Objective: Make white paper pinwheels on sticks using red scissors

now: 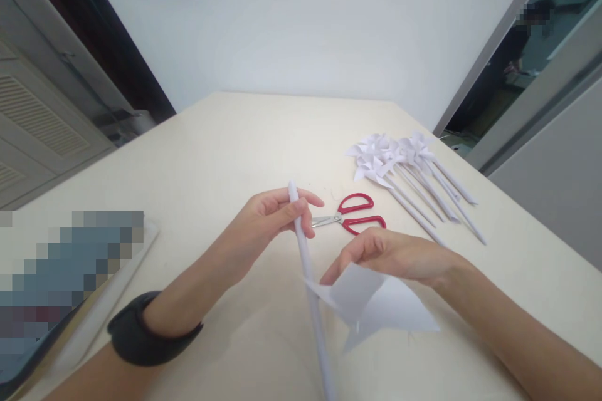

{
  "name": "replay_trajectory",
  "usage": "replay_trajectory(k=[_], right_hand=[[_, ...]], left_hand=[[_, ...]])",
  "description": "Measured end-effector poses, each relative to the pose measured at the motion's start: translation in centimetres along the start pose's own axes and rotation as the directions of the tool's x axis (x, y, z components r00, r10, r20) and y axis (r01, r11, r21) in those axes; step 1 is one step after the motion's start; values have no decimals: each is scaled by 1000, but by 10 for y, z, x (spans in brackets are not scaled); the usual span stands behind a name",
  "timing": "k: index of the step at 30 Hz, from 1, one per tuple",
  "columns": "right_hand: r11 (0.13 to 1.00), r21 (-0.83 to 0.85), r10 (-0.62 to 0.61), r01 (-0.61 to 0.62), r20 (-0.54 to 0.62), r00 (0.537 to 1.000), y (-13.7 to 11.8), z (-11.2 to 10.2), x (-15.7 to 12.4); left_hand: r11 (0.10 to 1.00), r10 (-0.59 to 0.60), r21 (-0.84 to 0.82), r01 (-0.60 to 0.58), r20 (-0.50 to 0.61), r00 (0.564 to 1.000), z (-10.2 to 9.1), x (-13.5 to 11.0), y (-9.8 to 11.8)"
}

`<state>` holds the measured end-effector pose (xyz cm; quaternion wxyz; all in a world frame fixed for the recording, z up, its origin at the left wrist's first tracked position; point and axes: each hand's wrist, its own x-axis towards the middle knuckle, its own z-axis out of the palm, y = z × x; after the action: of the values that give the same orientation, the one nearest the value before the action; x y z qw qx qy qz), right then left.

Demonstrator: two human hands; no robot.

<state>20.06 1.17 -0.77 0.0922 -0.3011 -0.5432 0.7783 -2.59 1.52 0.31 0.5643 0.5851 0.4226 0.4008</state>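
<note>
My left hand (pixel 286 213) is closed around a rolled white paper stick (pixel 305 257) near its upper end. The stick slants down towards the bottom edge of the view. In my right hand (pixel 371 254) is a folded white paper pinwheel (pixel 376 307), its blades spread below the fingers. One blade tip overlaps the stick; whether the two are joined I cannot tell. The paper partly hides my right fingertips. Just beyond my hands lie scissors (pixel 360 222) with red handles, their blades pointing left and partly behind my left fingers.
Several white paper pinwheels (pixel 376 156) on sticks lie in a pile at the right of the pale table (pixel 244 138). A blurred-out item (pixel 70 276) and a white sheet stack (pixel 108 294) occupy the left front. A person (pixel 522 37) is beyond the doorway.
</note>
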Motion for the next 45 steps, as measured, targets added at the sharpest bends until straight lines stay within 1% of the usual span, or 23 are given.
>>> replay_trajectory(k=[2,4,5,7,9,11,12,13,16,17,18,20,22,24,25,27,29,31,32,33,38,42,45], right_hand=[[999,-50,-24,22,-55,998,-7,-13,-9],[992,-99,-88,73,-156,984,-12,-25,-17],[985,-115,-152,131,-203,967,-13,-31,-21],[968,-108,-252,228,-349,903,-15,-40,-26],[958,-85,-284,272,-383,879,-16,-44,-28],[951,-88,-308,297,-388,869,-16,-44,-25],[944,-111,-329,311,-411,850,-16,-42,-23],[936,-148,-351,319,-448,822,-16,-40,-19],[913,-276,-406,300,-570,714,-12,-30,-6],[908,-301,-417,290,-597,685,-10,-26,-1],[904,-322,-426,282,-607,672,-8,-21,3],[892,-353,-445,281,-590,673,-5,-12,8],[863,-420,-488,281,-551,677,-5,-5,9],[792,-544,-569,276,-497,655,-5,1,9],[736,-619,-624,274,-462,631,-5,3,9],[594,-759,-732,268,-371,571,-5,7,9],[468,-849,-809,244,-301,505,-4,10,10],[407,-889,-844,212,-278,458,-3,13,10],[396,-896,-851,199,-277,447,-3,13,10],[391,-900,-853,192,-275,444,-3,13,10],[354,-917,-839,183,-225,496,-5,8,7],[276,-947,-862,164,-168,479,-3,8,8],[213,-968,-877,131,-131,462,1,12,11]], left_hand=[[1000,-23,14,23,56,998,2,0,0],[998,-63,21,61,106,992,4,0,0],[996,-84,26,81,120,989,5,0,1],[993,-117,46,112,112,987,7,0,1],[988,-147,55,143,78,986,8,1,1],[984,-174,55,171,58,983,9,2,0],[983,-180,55,177,58,982,10,2,1],[982,-183,58,180,69,981,11,2,1],[980,-187,87,177,123,975,15,-1,5],[977,-202,100,189,139,969,17,-2,6],[973,-220,109,205,151,964,19,-3,6],[965,-249,120,231,168,954,22,-4,6],[963,-257,123,239,169,952,24,-4,5],[962,-257,136,237,160,953,24,-3,4],[963,-247,145,225,156,956,24,-3,3],[972,-199,160,172,167,966,23,-3,2],[978,-154,169,123,188,970,22,-5,1],[980,-149,159,119,193,970,22,-6,1],[980,-154,154,126,186,970,22,-7,1],[980,-158,150,132,176,972,22,-7,1],[977,-149,175,125,128,981,20,-5,0],[974,-175,157,163,65,982,19,-5,-7],[981,-170,101,164,43,985,19,-5,-10]])
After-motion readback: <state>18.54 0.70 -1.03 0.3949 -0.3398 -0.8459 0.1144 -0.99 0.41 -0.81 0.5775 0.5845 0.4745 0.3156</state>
